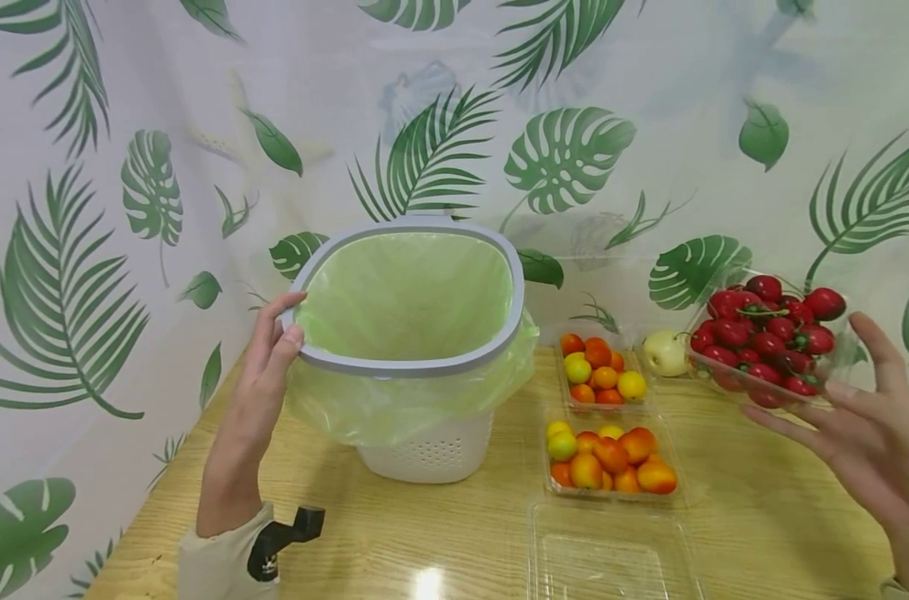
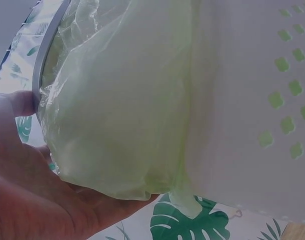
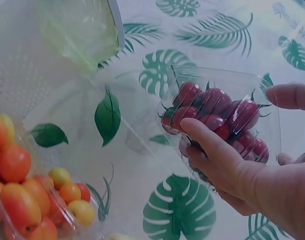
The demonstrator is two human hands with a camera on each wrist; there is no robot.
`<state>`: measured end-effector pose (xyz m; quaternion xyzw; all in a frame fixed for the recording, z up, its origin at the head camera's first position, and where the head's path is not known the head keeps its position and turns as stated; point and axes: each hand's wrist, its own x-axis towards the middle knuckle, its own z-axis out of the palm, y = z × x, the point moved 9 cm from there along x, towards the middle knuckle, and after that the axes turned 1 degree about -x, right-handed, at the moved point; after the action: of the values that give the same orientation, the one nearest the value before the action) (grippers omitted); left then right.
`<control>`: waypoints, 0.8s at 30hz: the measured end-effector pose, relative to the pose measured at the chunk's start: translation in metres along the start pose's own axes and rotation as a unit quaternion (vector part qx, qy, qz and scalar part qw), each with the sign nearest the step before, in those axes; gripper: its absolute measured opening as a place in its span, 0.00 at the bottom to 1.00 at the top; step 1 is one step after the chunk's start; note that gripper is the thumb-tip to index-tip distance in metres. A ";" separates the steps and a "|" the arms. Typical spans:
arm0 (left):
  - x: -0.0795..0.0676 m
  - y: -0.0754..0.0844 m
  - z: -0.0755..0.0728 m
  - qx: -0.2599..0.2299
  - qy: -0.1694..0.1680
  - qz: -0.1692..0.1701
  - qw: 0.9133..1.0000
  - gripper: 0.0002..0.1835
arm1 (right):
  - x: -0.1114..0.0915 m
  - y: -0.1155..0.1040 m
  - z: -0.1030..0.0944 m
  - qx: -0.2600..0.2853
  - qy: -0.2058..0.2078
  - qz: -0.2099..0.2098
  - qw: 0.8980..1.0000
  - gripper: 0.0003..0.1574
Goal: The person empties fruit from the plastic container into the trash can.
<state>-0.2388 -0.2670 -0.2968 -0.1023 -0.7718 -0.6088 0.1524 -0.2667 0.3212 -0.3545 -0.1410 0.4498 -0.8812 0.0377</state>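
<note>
My left hand [image 1: 262, 375] grips the left side of the grey rim [image 1: 417, 367] of a white trash bin [image 1: 432, 454]. A light green bin liner [image 1: 409, 292] lines the bin and hangs over its outside. In the left wrist view, the hand [image 2: 42, 185] lies along the bagged side with a digit on the rim. On the right, my right hand [image 1: 885, 442] holds a clear plastic box of small dark red fruit with green stems [image 1: 769, 333] in the air. Fingers of the right hand [image 3: 257, 180] lie beneath and along that box in the right wrist view.
Right of the bin, two clear boxes hold orange and yellow fruit [image 1: 604, 375], [image 1: 611, 462]. An unfilled clear box [image 1: 607, 554] lies nearest on the wooden table [image 1: 394, 542]. A pale round fruit [image 1: 666, 352] sits behind. Leaf-printed curtain [image 1: 454, 83] surrounds the table.
</note>
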 end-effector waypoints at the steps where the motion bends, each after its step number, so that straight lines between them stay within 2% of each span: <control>1: 0.000 0.000 0.000 0.001 0.000 0.000 1.000 0.25 | 0.001 0.000 0.004 -0.004 -0.001 0.000 1.000 0.47; 7: 0.003 0.003 0.004 -0.005 -0.001 0.006 1.000 0.26 | 0.009 -0.003 0.027 -0.028 0.014 0.006 0.999 0.46; 12: 0.004 0.004 0.006 -0.008 -0.002 0.007 1.000 0.25 | 0.017 -0.001 0.052 -0.019 0.010 0.010 1.000 0.47; 19: 0.001 0.002 0.004 -0.004 -0.002 0.002 1.000 0.26 | 0.030 -0.001 0.089 -0.005 -0.028 0.000 1.000 0.46; 24: 0.000 0.001 0.002 -0.004 0.001 0.004 1.000 0.26 | 0.042 -0.001 0.114 -0.025 -0.037 0.001 0.999 0.47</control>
<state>-0.2384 -0.2647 -0.2965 -0.1052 -0.7687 -0.6115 0.1553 -0.2744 0.2246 -0.2812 -0.1737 0.4698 -0.8640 0.0514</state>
